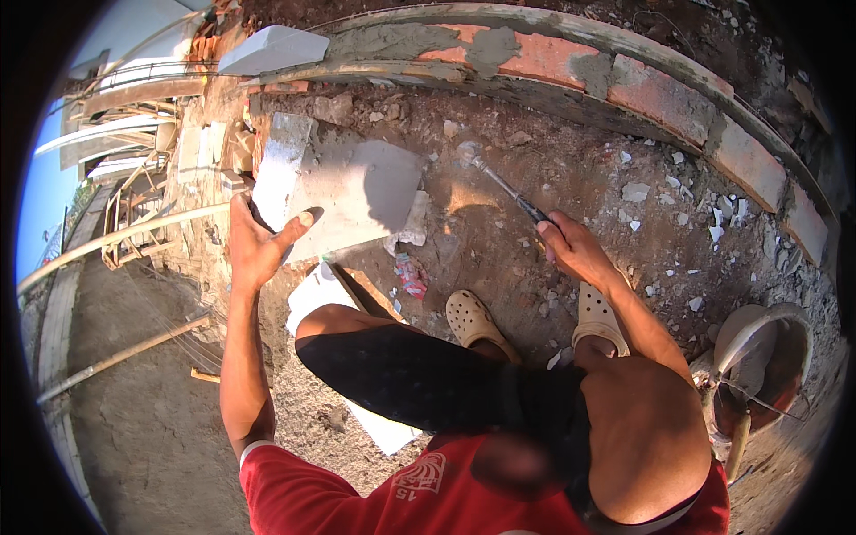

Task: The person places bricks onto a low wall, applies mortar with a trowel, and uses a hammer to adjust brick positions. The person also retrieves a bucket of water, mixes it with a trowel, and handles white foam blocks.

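My left hand (257,242) grips the left edge of a pale, flat-faced block (352,183), the thumb lying on its face and the fingers partly hidden behind the edge. The block stands on the dirt in front of my knees, part of its face in shadow. In my right hand (575,248) is a hammer (506,185), closed round its dark grip. Its shiny metal shaft points away to the upper left, and its head is over the ground to the right of the block, apart from it.
A low brick wall (553,64) with grey mortar curves across the far side, another white block (275,50) at its left end. White chips (635,192) litter the dirt on the right. A bucket (789,334) stands near my right knee. Wooden poles (125,234) lie to the left.
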The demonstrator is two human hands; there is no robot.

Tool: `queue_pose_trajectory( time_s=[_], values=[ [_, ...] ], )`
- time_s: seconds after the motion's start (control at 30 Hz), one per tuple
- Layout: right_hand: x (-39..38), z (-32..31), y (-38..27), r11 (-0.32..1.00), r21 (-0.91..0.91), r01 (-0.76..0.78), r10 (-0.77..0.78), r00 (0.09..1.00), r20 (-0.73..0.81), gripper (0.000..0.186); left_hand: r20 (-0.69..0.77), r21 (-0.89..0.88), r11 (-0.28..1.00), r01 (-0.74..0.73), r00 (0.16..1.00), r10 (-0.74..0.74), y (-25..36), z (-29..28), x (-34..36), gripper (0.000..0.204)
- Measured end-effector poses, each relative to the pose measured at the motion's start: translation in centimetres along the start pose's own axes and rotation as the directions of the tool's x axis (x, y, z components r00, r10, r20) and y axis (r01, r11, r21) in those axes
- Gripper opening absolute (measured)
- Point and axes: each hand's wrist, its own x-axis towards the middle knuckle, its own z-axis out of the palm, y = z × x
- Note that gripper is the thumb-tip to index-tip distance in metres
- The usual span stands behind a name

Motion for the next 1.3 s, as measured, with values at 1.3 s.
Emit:
queue_pose_trajectory(
  time_s=[1.3],
  values=[
    [7.5,5.2,0.3,0.936,-0.324,0.135,-0.182,0.976,-0.121,0.051,-0.132,0.064,0.994,-0.086,0.987,0.094,-8.4,3.2,6.5,0.086]
  ],
)
